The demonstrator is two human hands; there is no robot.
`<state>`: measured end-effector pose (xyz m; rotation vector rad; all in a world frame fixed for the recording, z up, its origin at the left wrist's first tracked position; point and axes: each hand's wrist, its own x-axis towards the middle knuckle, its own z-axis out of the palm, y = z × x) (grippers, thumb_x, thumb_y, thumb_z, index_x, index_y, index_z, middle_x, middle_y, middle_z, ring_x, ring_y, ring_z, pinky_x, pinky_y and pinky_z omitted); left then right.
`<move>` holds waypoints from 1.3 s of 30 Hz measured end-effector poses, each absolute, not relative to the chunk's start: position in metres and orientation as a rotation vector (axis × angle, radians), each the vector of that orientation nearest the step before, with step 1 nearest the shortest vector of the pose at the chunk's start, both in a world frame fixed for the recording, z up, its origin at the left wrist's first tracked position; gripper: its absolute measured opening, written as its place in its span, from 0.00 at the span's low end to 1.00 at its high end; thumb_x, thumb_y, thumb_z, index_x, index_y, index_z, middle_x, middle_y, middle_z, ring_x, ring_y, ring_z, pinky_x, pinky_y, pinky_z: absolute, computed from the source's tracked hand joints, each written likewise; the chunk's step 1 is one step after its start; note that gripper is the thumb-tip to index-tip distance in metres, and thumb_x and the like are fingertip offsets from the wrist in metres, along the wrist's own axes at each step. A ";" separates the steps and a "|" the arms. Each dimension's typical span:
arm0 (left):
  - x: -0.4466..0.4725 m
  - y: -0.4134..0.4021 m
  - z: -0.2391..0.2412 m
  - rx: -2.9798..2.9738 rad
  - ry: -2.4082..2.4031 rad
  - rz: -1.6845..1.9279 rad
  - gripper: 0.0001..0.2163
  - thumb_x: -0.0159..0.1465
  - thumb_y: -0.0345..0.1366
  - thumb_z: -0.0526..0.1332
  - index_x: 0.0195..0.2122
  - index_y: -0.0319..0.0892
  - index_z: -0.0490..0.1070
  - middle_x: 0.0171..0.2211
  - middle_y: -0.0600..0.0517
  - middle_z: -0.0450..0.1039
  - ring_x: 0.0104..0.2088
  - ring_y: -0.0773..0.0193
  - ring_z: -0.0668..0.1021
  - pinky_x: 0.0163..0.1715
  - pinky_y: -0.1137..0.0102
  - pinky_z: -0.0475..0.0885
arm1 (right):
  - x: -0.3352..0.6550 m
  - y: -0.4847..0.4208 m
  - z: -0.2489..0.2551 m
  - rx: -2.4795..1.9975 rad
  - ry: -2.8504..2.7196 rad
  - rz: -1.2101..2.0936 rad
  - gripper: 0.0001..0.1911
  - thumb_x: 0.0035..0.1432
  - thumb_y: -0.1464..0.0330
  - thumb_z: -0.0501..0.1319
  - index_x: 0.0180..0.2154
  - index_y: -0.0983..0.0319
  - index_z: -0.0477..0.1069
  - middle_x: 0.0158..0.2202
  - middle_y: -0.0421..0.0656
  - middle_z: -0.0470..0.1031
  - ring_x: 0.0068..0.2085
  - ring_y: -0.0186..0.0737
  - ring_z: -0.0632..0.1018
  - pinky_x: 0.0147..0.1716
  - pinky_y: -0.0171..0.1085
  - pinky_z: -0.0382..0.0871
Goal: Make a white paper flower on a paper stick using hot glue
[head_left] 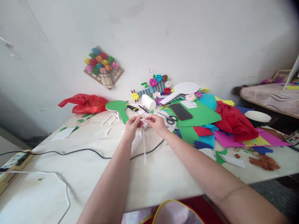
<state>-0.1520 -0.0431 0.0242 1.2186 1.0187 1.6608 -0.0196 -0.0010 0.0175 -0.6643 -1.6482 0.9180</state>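
My left hand [133,127] and my right hand [156,124] meet over the middle of the table, fingers pinched together. Between their fingertips is a small piece of white paper, partly hidden by the fingers. A narrow white paper strip [144,147] hangs down from there towards the table. Several short white rolled paper sticks [107,131] lie to the left of my left hand. Black-handled scissors [172,120] rest just right of my right hand. Beyond the hands are a yellow-and-black cutter [132,108] and a white roll [148,102].
A green paddle-shaped cutout [115,106] and a red plastic bag [90,104] lie at the back left. On the right are a phone [181,111], green sheets [205,116] and crumpled red paper [235,119]. A black cable [79,150] crosses the table. Paper flowers [153,82] stand by the wall.
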 end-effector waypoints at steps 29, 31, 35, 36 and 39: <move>-0.166 -0.046 0.025 1.082 0.869 1.696 0.15 0.43 0.42 0.69 0.24 0.37 0.70 0.18 0.54 0.69 0.18 0.71 0.72 0.24 0.73 0.69 | -0.012 -0.017 0.022 -0.478 -1.986 0.153 0.10 0.58 0.70 0.51 0.32 0.60 0.70 0.35 0.47 0.75 0.38 0.40 0.75 0.39 0.39 0.68; -0.166 -0.046 0.026 1.081 0.869 1.695 0.16 0.44 0.44 0.68 0.25 0.37 0.71 0.17 0.54 0.69 0.19 0.70 0.72 0.24 0.73 0.69 | -0.012 -0.017 0.022 -0.465 -1.989 0.121 0.10 0.58 0.70 0.50 0.31 0.60 0.70 0.35 0.47 0.75 0.38 0.40 0.75 0.39 0.39 0.69; -0.167 -0.046 0.028 1.052 0.881 1.710 0.21 0.49 0.53 0.62 0.29 0.35 0.72 0.19 0.51 0.70 0.20 0.68 0.74 0.24 0.71 0.70 | -0.012 -0.017 0.021 -0.480 -1.972 0.151 0.09 0.57 0.71 0.50 0.31 0.60 0.69 0.34 0.46 0.75 0.38 0.40 0.75 0.39 0.39 0.68; -0.167 -0.046 0.028 1.059 0.889 1.707 0.21 0.49 0.52 0.63 0.30 0.36 0.72 0.19 0.51 0.71 0.20 0.68 0.74 0.25 0.71 0.70 | -0.012 -0.017 0.021 -0.491 -1.966 0.168 0.09 0.57 0.71 0.51 0.31 0.60 0.69 0.34 0.46 0.75 0.38 0.40 0.75 0.39 0.39 0.68; -0.168 -0.047 0.028 1.108 0.917 1.676 0.17 0.45 0.45 0.68 0.29 0.37 0.72 0.19 0.53 0.70 0.20 0.69 0.73 0.25 0.72 0.70 | -0.012 -0.016 0.020 -0.521 -1.948 0.219 0.08 0.56 0.70 0.51 0.31 0.60 0.69 0.33 0.46 0.74 0.38 0.40 0.75 0.39 0.39 0.68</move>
